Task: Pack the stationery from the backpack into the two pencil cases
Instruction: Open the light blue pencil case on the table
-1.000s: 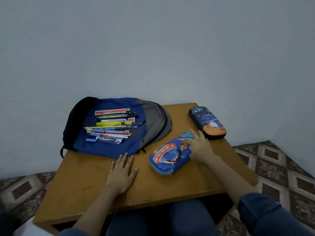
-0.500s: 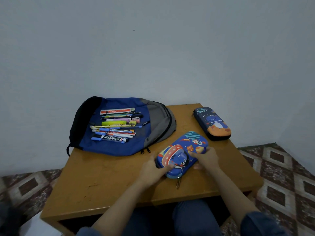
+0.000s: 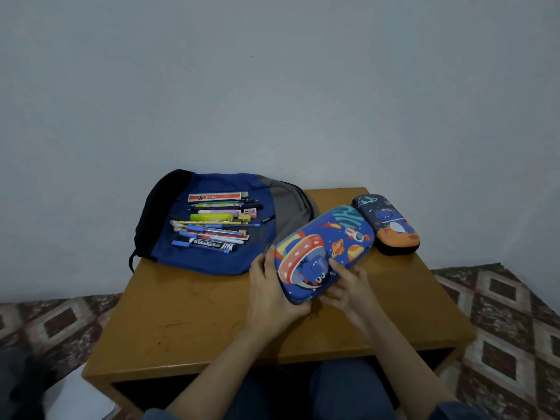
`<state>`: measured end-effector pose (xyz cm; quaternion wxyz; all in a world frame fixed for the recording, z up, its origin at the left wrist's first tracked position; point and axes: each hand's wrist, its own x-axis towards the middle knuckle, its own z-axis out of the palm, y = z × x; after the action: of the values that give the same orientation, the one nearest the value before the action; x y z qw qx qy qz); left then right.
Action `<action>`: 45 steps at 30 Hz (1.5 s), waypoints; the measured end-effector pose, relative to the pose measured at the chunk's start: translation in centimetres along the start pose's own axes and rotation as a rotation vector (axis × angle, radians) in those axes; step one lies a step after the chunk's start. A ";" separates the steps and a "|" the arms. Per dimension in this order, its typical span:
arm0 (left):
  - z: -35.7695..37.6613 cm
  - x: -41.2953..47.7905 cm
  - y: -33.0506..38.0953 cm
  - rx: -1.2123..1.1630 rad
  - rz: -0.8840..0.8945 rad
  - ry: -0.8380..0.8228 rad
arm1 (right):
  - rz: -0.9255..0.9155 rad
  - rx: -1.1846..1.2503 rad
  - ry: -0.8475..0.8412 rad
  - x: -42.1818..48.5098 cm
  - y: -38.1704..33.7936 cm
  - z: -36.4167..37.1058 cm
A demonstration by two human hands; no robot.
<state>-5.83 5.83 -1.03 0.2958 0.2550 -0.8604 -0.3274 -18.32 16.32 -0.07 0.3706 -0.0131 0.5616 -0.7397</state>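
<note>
A blue space-print pencil case [image 3: 330,247] with a UFO picture is tilted up off the table, still zipped as far as I can see. My left hand [image 3: 269,289] grips its near left end and my right hand [image 3: 348,287] holds its near right edge, thumb on the lid. A second, dark blue and orange pencil case [image 3: 386,224] lies closed at the table's far right. A blue and grey backpack [image 3: 212,259] lies flat at the far left, with several pens, markers, highlighters, an eraser and a ruler [image 3: 212,224] laid out in rows on top.
The small wooden table [image 3: 188,322] stands against a plain wall. Patterned floor tiles [image 3: 500,316] show on both sides. My knees in blue trousers sit under the near edge. A white sheet [image 3: 78,401] lies on the floor at the lower left.
My left hand left the table and joined the right on the space-print case. Both hands drew it nearer and lifted its near end, tilting it up.
</note>
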 end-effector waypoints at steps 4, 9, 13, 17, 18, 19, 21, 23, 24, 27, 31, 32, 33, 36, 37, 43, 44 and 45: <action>-1.8 0.8 0.9 -0.116 0.147 0.101 | -0.078 0.121 -0.137 0.0 -0.8 2.1; -2.7 1.0 1.4 -0.230 0.067 0.146 | -0.058 0.179 -0.252 -0.1 -1.3 3.1; -2.5 -0.1 1.1 -0.267 -0.134 0.158 | -0.076 0.191 -0.187 -0.3 -1.1 3.3; -2.2 -0.8 0.8 -0.220 -0.134 0.137 | -0.135 0.210 -0.101 -0.3 -0.6 3.2; -2.0 -0.9 0.8 -0.195 -0.129 0.135 | -0.156 0.210 -0.084 -0.3 -0.5 3.2; -1.9 -1.0 0.9 -0.177 -0.124 0.130 | -0.172 0.207 -0.070 -0.3 -0.5 3.3; -1.8 -1.0 1.1 -0.157 -0.111 0.125 | -0.190 0.203 -0.068 -0.5 -0.7 3.6; -1.7 -1.0 1.3 -0.158 -0.106 0.142 | -0.194 0.205 -0.076 -0.6 -0.9 3.9; -1.7 -1.0 1.4 -0.166 -0.115 0.153 | -0.191 0.210 -0.074 -0.7 -1.0 4.0; -1.8 -0.9 1.4 -0.169 -0.149 0.180 | -0.173 0.222 -0.073 -0.7 -1.0 4.2; -1.8 -0.9 1.0 -0.127 -0.129 0.178 | -0.155 0.224 -0.076 -0.6 -0.8 4.2; -1.8 -1.0 0.9 -0.134 -0.135 0.155 | -0.160 0.209 -0.072 -0.5 -0.9 4.2; -1.9 -1.0 0.9 -0.135 -0.138 0.124 | -0.171 0.182 -0.062 -0.6 -1.0 4.1; -2.4 -1.2 0.5 -0.078 -0.085 0.067 | -0.190 0.079 -0.018 -0.5 -1.3 3.7; -2.6 -1.2 0.3 -0.056 -0.063 0.070 | -0.180 0.057 -0.006 -0.5 -1.5 3.6; -4.0 0.1 -0.6 0.009 -0.055 0.143 | -0.118 0.009 0.017 -0.5 -1.9 2.3; -4.2 0.3 -0.7 0.017 -0.059 0.150 | -0.105 0.002 -0.010 -0.5 -1.9 2.0; -4.5 0.5 -0.9 0.021 -0.062 0.164 | -0.092 -0.016 -0.046 -0.6 -1.9 1.6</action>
<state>-2.88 3.10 1.24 0.3521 0.3107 -0.8284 -0.3053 -18.22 15.48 2.33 0.3491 -0.0587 0.5575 -0.7509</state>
